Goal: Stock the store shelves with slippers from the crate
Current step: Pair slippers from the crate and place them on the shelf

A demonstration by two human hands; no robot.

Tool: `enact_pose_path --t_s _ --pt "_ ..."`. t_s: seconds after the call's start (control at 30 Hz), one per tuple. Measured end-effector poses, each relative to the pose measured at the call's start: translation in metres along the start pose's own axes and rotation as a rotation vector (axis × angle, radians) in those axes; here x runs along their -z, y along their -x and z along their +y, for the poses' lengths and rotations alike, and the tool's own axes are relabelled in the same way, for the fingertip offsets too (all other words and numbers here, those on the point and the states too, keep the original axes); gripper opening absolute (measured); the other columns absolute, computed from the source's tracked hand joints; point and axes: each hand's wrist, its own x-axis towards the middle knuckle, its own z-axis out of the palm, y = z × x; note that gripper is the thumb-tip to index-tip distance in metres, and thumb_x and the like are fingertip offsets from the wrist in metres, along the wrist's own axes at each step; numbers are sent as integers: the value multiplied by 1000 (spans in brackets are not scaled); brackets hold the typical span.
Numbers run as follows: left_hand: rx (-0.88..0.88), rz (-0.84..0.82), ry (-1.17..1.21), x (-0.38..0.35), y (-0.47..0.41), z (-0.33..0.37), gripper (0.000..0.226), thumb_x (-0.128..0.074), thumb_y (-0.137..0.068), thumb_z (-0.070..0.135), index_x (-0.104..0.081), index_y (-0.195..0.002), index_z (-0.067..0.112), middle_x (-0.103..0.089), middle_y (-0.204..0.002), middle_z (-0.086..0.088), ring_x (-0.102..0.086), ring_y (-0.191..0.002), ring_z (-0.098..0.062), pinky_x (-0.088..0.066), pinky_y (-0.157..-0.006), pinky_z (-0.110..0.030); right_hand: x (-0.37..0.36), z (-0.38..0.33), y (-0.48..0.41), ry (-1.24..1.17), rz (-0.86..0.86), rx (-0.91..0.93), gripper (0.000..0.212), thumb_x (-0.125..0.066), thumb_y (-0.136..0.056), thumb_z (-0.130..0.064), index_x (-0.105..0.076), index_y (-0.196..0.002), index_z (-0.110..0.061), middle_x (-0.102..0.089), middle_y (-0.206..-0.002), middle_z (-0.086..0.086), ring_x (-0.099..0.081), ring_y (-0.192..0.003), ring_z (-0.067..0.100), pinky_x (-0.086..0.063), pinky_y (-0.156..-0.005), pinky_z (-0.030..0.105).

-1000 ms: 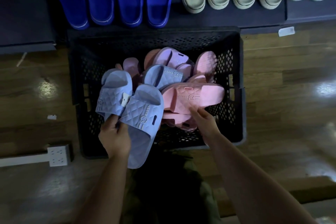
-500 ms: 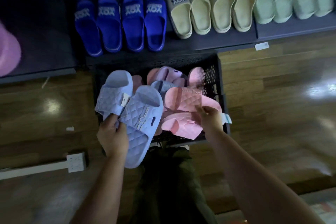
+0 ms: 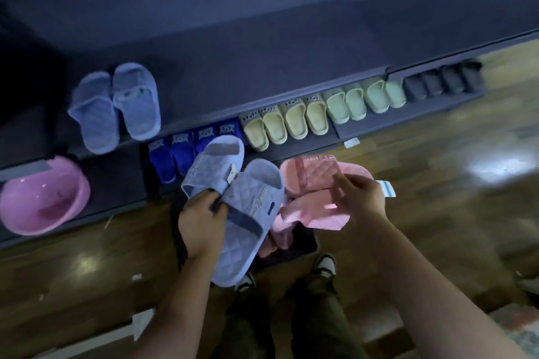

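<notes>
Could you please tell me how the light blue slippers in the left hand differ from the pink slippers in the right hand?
Colour: the light blue slippers against the pink slippers. The left hand holds the blue pair fanned side by side; the right hand holds the pink pair stacked. Both have quilted straps.

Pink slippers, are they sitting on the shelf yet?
No, the right hand grips the pink slippers in the air in front of the shelf, while the left hand holds the light blue slippers.

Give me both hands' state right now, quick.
Left hand: closed, holding the light blue slipper pair.
Right hand: closed, holding the pink slippers.
</notes>
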Motion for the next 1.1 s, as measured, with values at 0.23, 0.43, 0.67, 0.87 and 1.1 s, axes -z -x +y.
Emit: enact_pose_path --t_s 0.23,0.43,0.67,0.87,1.1 --pt "-305 31 71 0 -34 164 23 -46 -71 26 -49 -54 12 -48 -52 -2 -45 -46 -18 -27 -44 -27 148 -82 -24 -10 222 149 29 -69 -86 -32 -74 -95 -5 -65 -70 1 -62 -73 23 -52 -73 40" --pt "-394 90 140 -29 -42 316 24 -56 -71 19 -43 -51 17 -43 -49 3 -45 -45 -19 -37 -43 -34 298 -142 -68 -77 246 315 23 -67 -87 -34 -75 -89 -12 -64 -68 -6 -62 -72 19 -50 -72 33" --pt "-447 183 186 -62 -64 476 40 -74 -71 8 -42 -46 9 -44 -42 -1 -42 -41 -20 -31 -43 -27 432 -197 -137 -261 275 422 11 -71 -81 -37 -72 -78 -27 -72 -84 -2 -68 -84 22 -57 -81 47" --pt "-539 345 157 -75 -109 595 41 -68 -73 22 -38 -47 17 -32 -42 2 -35 -44 -21 -18 -44 -25 512 -250 -199 -392 307 485 15 -76 -75 -34 -74 -70 -20 -73 -78 7 -70 -81 31 -58 -76 52" --pt "-611 419 147 -109 -194 723 40 -69 -73 21 -37 -49 17 -27 -47 6 -31 -47 -19 -19 -50 -26 590 -333 -287 -482 358 496 25 -77 -70 -36 -70 -63 -13 -69 -69 10 -63 -65 26 -57 -72 56"
